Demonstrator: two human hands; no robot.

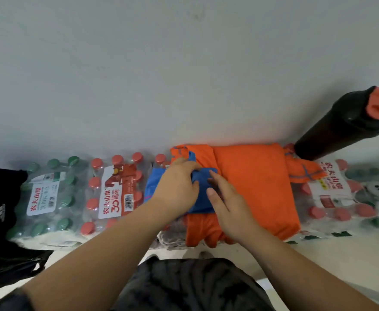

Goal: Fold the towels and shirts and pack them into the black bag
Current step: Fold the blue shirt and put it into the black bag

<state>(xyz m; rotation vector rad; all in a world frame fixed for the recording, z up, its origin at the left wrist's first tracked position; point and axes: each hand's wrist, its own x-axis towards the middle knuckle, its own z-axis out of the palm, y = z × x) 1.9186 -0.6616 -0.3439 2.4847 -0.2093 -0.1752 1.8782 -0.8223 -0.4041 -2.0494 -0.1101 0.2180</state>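
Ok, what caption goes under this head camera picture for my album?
Left hand grips and right hand presses a blue cloth atop an orange shirt spread over bottled-water packs.

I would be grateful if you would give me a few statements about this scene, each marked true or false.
1. The blue cloth lies on top of the orange cloth. True.
2. The left hand grips the blue cloth. True.
3. The bag sits to the right of the cloths. False: the black bag is at the far left edge.
4. The bottle by the wall has a green lid. False: the black bottle has an orange lid.
5. The cloths rest on packs of water bottles. True.
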